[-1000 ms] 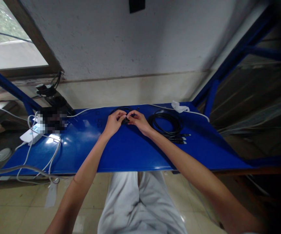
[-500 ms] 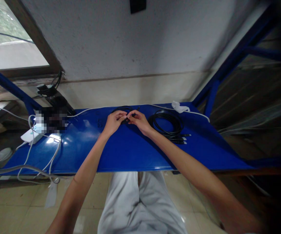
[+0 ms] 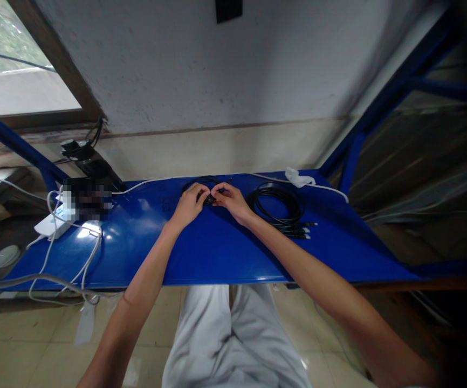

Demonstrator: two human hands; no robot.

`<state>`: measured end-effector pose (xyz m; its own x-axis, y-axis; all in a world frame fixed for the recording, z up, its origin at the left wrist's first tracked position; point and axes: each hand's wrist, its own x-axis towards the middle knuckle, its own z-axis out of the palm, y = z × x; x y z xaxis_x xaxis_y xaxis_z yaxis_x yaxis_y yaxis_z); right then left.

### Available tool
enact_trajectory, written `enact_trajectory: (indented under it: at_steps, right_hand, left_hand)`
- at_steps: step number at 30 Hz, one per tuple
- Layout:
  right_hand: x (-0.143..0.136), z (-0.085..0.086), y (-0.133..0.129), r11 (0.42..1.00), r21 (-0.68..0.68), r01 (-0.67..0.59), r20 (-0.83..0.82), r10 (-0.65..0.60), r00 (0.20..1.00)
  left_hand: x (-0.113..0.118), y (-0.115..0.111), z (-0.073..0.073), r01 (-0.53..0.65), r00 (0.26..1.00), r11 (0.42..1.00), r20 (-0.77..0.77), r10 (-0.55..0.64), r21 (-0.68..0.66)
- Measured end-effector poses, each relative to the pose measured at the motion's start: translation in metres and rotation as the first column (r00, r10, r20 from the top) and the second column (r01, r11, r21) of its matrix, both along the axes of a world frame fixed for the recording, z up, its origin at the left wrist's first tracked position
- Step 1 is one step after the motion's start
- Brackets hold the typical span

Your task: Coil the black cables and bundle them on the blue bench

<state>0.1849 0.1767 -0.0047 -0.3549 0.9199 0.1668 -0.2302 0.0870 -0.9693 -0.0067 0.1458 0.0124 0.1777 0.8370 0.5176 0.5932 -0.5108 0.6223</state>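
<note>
A coiled black cable [image 3: 208, 179] lies near the back of the blue table [image 3: 225, 248], partly covered by my hands. My left hand [image 3: 193, 200] is closed in a pinch on the coil's near side. Facing it, my right hand [image 3: 229, 200] pinches the same cable, thumb and forefinger almost touching those of the left. The exact spot between the fingertips is too small to make out. Just right of my right hand lies a larger bundle of coiled black cables [image 3: 280, 202], its plugs [image 3: 304, 231] pointing right.
On the left are a white power strip [image 3: 57, 221] with looping white cords and a dark bottle [image 3: 94, 164]. A white cord runs along the back edge, by a crumpled piece of clear plastic [image 3: 298, 178]. Blue frame posts [image 3: 352, 161] stand at both sides.
My left hand has shifted slightly left and its fingers have curled a little more. My right hand stays nearly in place on the cable.
</note>
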Motion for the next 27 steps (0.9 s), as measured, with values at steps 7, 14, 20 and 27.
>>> enact_trajectory:
  at_steps: [7,14,20,27]
  right_hand:
    - [0.000,0.006,-0.004,1.000,0.008,-0.024,0.058,0.023,0.998]
    - [0.000,0.008,-0.005,0.999,0.034,-0.031,0.093,0.028,0.995]
    - [-0.001,0.007,-0.003,0.995,0.081,-0.057,0.127,0.047,0.991]
    - [0.000,0.011,-0.004,0.988,0.133,-0.080,0.196,0.053,0.979]
  left_hand:
    - [-0.004,0.000,0.000,-0.018,0.998,0.999,-0.055,0.016,-0.042]
    - [-0.004,-0.003,0.004,-0.042,0.990,0.998,-0.135,0.037,-0.035]
    - [-0.004,-0.003,0.005,-0.085,0.987,0.994,-0.144,0.075,-0.064]
    - [-0.004,-0.001,0.004,-0.068,0.998,0.983,0.001,0.070,-0.170]
